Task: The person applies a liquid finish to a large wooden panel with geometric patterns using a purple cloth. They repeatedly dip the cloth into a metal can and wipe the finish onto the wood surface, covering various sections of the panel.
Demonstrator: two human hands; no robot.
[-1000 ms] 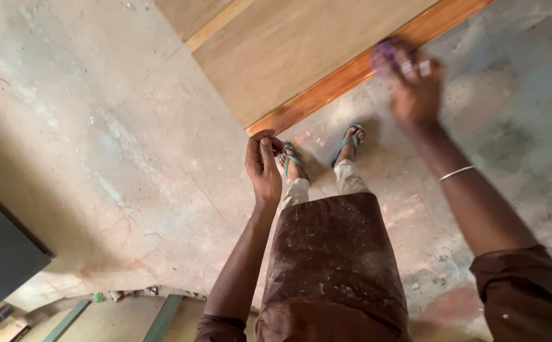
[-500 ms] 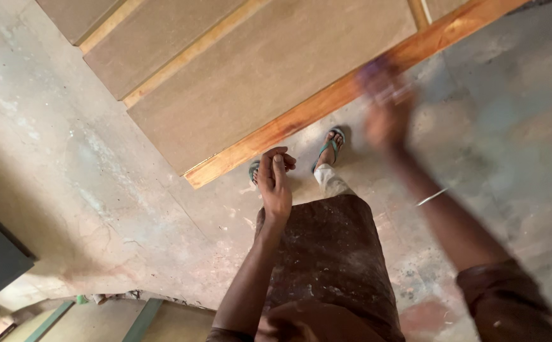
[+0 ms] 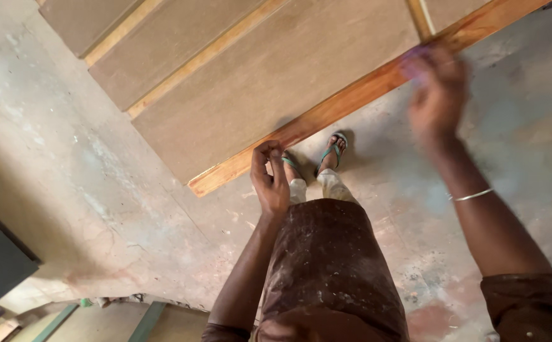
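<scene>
Hands work along the reddish wooden edge (image 3: 352,101) of a large panelled board (image 3: 276,82) that lies ahead of them. Left hand (image 3: 269,177) hangs just below that edge with its fingers curled inward, grasping nothing visible (whether it touches the wood is unclear). Right hand (image 3: 437,95) is up at the edge farther right, blurred, with something purplish at the fingertips; its grip cannot be told. A thin bangle (image 3: 472,196) circles the right wrist. Sandalled feet (image 3: 326,155) stand on the concrete floor (image 3: 67,177) between the hands.
</scene>
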